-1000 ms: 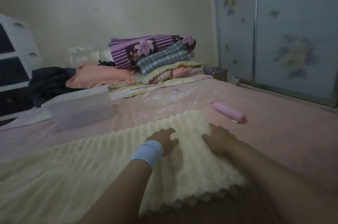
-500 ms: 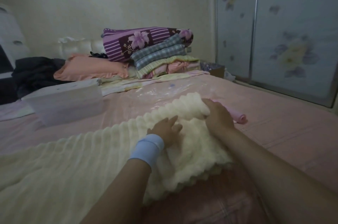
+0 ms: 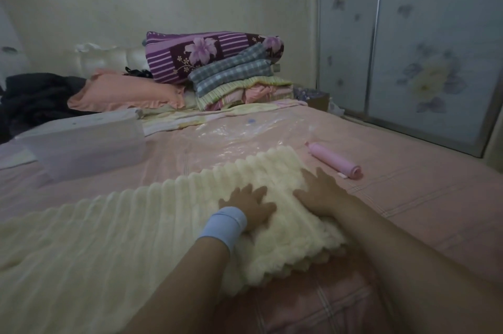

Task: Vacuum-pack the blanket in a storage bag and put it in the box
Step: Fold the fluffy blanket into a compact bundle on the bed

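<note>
Fold is down now. My right hand (image 3: 321, 194) no longer grips the raised edge. It lies flat, fingers spread, beside my left hand (image 3: 249, 205), and both press the blanket's (image 3: 109, 238) doubled right end near the bed's (image 3: 408, 211) near edge. Storage bag (image 3: 231, 137) lies flat just beyond. Box (image 3: 89, 140) sits toward the left edge, pink pump (image 3: 333, 160) right of the blanket.

Wears a wide pale-blue elastic fabric wristband (image 3: 223, 226) snug around the left wrist, just at 7 o'clock of the left hand (image 3: 249, 204); shows a faint darker crease line slanting across the band's top. Leaves both forearms bare from wrist to frame edge, at 6 o'clock for the left and at 4 o'clock for the right, behind the right hand (image 3: 319, 193).
</note>
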### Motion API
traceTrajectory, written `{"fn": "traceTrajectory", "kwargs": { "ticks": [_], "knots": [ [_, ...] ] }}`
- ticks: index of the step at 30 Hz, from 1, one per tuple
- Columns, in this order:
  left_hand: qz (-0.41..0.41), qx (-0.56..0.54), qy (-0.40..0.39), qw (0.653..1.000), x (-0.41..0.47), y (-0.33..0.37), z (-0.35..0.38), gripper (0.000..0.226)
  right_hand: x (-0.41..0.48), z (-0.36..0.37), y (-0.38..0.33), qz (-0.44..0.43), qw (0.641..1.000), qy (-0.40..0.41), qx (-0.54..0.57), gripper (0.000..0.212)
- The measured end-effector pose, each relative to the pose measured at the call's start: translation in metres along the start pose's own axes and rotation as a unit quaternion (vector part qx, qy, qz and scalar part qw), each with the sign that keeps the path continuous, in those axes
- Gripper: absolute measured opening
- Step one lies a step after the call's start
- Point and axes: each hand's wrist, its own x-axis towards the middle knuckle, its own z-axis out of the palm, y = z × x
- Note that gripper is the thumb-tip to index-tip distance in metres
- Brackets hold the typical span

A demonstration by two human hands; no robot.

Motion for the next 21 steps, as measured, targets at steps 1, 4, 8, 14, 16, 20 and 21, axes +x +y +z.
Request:
{"fn": "traceTrajectory", "kwargs": {
  "ticks": [1,4,8,14,16,20,21],
  "knots": [
    [0.008,0.013,-0.013,1.0,-0.003,0.001,0.008,0.069,-0.005,-0.005,-0.001,0.037,0.999,0.008,0.02,0.084],
    [0.008,0.025,-0.009,1.0,-0.003,0.0,0.016,0.069,-0.024,-0.024,-0.006,0.114,0.99,-0.008,0.081,0.075],
    [0.046,-0.07,0.04,0.996,-0.019,-0.003,-0.009,0.063,-0.033,-0.048,-0.017,0.107,0.972,-0.045,0.204,0.075],
    [0.041,-0.483,0.121,0.866,-0.08,-0.03,-0.078,0.041,-0.07,-0.06,-0.083,-0.123,0.944,-0.107,0.288,0.026],
    [0.011,-0.573,0.03,0.819,-0.101,-0.047,-0.086,0.048,-0.081,-0.055,-0.109,-0.173,0.92,-0.121,0.33,0.037],
    [-0.009,-0.626,0.016,0.78,-0.122,-0.094,-0.088,0.053,-0.099,-0.034,-0.162,-0.22,0.827,-0.234,0.462,0.044],
    [-0.005,-0.636,0.019,0.772,-0.124,-0.105,-0.087,0.053,-0.101,-0.03,-0.169,-0.219,0.794,-0.276,0.494,0.039]
  ]
}}
